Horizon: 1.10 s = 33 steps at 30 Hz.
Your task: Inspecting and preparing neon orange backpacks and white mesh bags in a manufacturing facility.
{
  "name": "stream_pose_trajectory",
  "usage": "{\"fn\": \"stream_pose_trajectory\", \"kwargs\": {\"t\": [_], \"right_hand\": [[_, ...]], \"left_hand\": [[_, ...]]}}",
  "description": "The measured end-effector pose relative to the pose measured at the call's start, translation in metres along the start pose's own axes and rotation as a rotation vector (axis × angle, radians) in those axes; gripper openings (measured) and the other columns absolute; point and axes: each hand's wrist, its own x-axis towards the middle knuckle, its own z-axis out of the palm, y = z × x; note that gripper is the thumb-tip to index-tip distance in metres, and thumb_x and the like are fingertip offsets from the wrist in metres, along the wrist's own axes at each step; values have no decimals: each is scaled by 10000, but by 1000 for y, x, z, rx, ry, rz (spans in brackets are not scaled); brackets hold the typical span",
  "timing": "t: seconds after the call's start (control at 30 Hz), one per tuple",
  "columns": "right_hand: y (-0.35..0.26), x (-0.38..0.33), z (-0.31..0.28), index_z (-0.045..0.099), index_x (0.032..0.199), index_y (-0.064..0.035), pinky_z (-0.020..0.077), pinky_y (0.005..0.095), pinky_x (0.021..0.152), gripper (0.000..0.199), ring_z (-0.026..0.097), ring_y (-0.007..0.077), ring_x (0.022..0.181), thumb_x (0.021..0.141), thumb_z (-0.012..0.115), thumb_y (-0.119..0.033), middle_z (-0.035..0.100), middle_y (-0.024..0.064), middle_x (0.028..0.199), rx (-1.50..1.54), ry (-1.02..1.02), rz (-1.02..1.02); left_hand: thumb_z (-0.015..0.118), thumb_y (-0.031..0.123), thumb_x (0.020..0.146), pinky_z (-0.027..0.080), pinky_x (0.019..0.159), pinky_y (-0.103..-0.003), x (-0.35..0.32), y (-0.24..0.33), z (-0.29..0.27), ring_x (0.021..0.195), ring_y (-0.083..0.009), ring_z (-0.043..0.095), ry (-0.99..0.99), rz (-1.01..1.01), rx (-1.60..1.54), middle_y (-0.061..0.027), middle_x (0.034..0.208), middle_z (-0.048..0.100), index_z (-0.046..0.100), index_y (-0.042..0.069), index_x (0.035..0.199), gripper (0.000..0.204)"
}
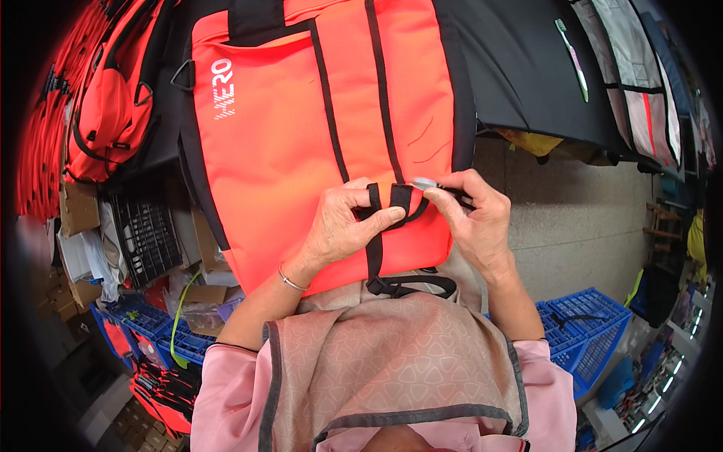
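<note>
An orange bag (279,151) with black trim and black straps lies across the dark table edge and my lap. My left hand (339,226) is closed, pinching a black webbing strap (401,197) near the bag's lower middle. Close beside it, my right hand (482,218) is closed around small thread snips (424,183); their silver blade points at the strap and their handle is mostly hidden by my fingers. Loose dark threads (425,143) lie on the bag's right side. Another black strap with a buckle (384,286) hangs at the bag's bottom.
A toothbrush (574,60) rests on the dark tabletop (512,45) to the right, near a grey bag (633,68). More orange bags (113,105) are at the left. Blue plastic crates (595,331) stand on both sides of me, with cardboard boxes (79,215) at the left.
</note>
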Motion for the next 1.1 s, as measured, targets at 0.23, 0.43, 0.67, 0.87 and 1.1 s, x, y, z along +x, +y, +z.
{"fn": "stream_pose_trajectory", "kwargs": {"t": [0.23,0.43,0.67,0.87,1.1], "right_hand": [[1,-1,-8,648,909,0,512,251,620,210,625,91,672,828,775,-146,669,63,735,174,-45,144],[-6,-2,-11,627,1018,-19,553,277,693,352,667,117,790,765,828,-159,673,61,847,305,-82,148],[-7,-13,5,654,1121,-90,540,307,579,535,647,187,660,613,823,-80,603,35,772,7,-160,-320],[0,-11,15,685,1021,-105,445,299,479,358,556,143,549,669,751,-88,485,-7,657,-264,-2,-644],[-9,1,10,671,925,-65,477,343,516,259,621,238,595,678,743,-80,592,73,714,-31,-167,-501]], "left_hand": [[736,121,830,471,696,-294,-1,0,-3,744,-137,571,-38,33,-3,-52,755,668,747,37,966,160],[644,165,932,440,695,-270,-1,-6,0,751,-110,525,39,44,-144,-23,794,621,687,-14,879,192],[447,283,1054,300,607,-257,-2,-11,-3,692,-61,307,0,-96,-272,41,754,337,418,31,707,430],[452,291,1052,323,586,-282,-1,-14,-4,656,-83,322,9,-87,-195,10,708,342,439,-14,721,451],[465,241,1045,369,694,-270,4,-22,-16,765,-103,406,-205,-71,-271,-11,774,454,528,-43,771,399]]}}
